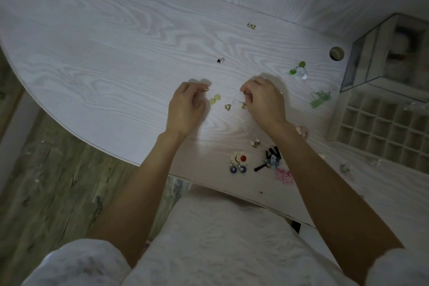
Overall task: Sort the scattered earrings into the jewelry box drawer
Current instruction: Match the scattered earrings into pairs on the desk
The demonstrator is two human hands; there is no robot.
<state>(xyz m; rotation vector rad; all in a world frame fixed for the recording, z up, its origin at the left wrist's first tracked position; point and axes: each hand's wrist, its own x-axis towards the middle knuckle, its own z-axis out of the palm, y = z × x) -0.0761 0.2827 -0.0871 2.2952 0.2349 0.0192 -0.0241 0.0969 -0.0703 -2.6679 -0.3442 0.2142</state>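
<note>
My left hand (185,105) pinched a small gold earring (205,89) in its fingers, my right hand (264,100) another (246,93), likely a pair for the drawer (380,132) at the table's (116,53) right.

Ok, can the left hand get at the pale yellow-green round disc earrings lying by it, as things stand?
Probably not at once: the left hand already pinches a small gold earring. The pale yellow-green round disc earrings lie uncovered on the white table beside its fingertips.
</note>
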